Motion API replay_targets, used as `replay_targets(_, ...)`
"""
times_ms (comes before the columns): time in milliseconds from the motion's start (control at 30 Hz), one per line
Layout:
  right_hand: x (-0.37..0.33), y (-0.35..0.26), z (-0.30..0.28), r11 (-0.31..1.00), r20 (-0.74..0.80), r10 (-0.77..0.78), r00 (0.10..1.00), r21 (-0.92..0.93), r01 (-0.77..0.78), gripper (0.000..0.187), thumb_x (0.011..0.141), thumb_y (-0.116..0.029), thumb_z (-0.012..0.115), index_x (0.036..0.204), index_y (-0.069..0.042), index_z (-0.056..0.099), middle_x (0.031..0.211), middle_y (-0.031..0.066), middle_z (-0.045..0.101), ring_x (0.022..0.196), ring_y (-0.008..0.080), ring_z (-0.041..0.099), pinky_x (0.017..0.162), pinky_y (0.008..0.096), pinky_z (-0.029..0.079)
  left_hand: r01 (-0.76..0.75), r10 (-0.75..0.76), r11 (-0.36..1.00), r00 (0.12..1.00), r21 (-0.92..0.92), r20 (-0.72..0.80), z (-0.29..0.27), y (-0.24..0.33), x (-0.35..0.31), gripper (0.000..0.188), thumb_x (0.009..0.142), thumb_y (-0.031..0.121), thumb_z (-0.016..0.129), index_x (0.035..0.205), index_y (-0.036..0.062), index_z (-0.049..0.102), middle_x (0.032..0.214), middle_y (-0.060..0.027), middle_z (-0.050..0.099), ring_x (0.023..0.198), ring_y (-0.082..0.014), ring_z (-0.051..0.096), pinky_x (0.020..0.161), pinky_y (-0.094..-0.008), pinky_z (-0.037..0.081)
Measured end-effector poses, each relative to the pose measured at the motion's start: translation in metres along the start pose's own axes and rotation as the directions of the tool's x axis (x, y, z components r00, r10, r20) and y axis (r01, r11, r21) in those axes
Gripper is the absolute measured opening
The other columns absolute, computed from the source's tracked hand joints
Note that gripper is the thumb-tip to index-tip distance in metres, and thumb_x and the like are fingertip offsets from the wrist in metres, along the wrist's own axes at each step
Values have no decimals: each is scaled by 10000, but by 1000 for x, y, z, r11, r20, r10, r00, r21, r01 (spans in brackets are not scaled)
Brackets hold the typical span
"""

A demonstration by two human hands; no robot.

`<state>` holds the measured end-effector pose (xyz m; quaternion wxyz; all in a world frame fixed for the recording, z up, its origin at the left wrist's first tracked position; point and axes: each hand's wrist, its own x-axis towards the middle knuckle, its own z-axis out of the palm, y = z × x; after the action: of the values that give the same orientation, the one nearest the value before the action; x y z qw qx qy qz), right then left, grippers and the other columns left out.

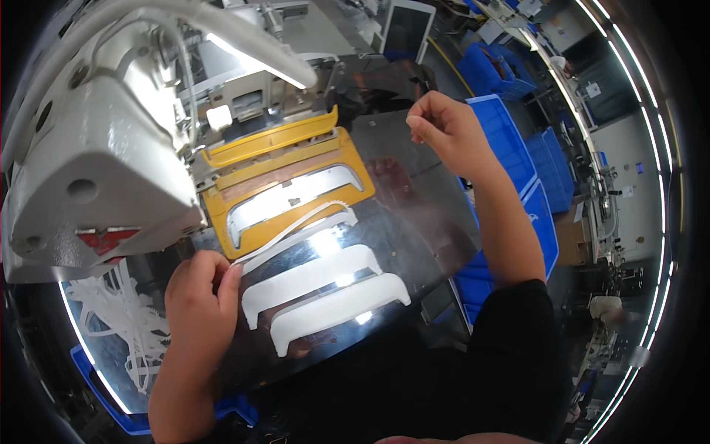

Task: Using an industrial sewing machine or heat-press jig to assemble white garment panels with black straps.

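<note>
My left hand (201, 300) pinches the near end of a thin white curved strip (296, 223) between thumb and finger. The strip arches along the front edge of a yellow sewing template (281, 242), beside another narrow white piece. Inside the template's cut-out lies a silvery-white curved piece (299, 191); its hinged yellow bar (274, 138) stands raised behind. Two broader white curved pieces (310, 280) (340, 307) rest side by side on the shiny tabletop. Raised over the table's right side, my right hand (447, 133) has its fingers curled and fingertips together, with nothing showing between them.
A large white sewing machine head (111, 163) fills the left, with a lit lamp bar (255, 59) above. Tangled white offcuts (122, 318) pile up at lower left. Blue bins (506, 140) stand beyond the table's right edge, next to my right forearm.
</note>
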<state>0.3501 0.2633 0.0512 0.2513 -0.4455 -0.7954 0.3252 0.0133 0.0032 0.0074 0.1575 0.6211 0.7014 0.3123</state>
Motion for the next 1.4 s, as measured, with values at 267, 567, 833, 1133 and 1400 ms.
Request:
replay_targets(267, -38, 92, -87, 660, -206, -71, 976, -744, -109, 159, 909, -15, 767, 1068, -19, 767, 1042, 99, 785, 946, 165, 713, 877, 314, 574, -53, 38, 979, 996, -199, -75, 10, -3, 1, 163, 934, 17, 783, 1063, 27, 685, 884, -144, 698, 778, -317, 686, 721, -388, 555)
replay_targets(567, -10, -38, 41, 964, 366, -232, 901, 213, 162, 575, 893, -204, 858, 1394, -1, 662, 1163, 101, 752, 1013, 166, 695, 900, 311, 554, -490, 463, 870, 851, -57, -248, 7, -5, 4, 222, 889, -74, 796, 1055, 38, 703, 897, -128, 732, 764, -293, 704, 692, -388, 570)
replay_targets(833, 15, -32, 58, 1000, 621, 19, 783, -18, -10, 265, 871, -212, 876, 847, 16, 745, 660, 2, 597, 652, 97, 539, 616, 307, 429, -87, 69, 993, 974, -77, -215, 11, -10, 6, 232, 965, 97, 790, 1177, 39, 716, 934, -136, 713, 775, -322, 695, 715, -397, 569)
replay_targets(1133, 16, -26, 63, 981, 514, 184, 838, -41, -190, 333, 841, -204, 906, 725, -10, 661, 641, -12, 581, 619, 77, 518, 574, 291, 402, -180, 177, 958, 984, 225, 35, 8, -7, 13, 436, 887, 171, 837, 1295, 47, 744, 1069, -119, 644, 995, -331, 630, 916, -436, 521)
replay_targets(1400, 14, -20, 59, 984, 326, 161, 932, -129, -124, 429, 819, -281, 949, 750, -61, 587, 661, 37, 615, 609, 102, 561, 554, 274, 424, -169, 144, 926, 985, 336, 100, 11, -3, 11, 523, 878, 283, 854, 1361, 102, 763, 1113, -91, 613, 1035, -318, 597, 936, -469, 490)
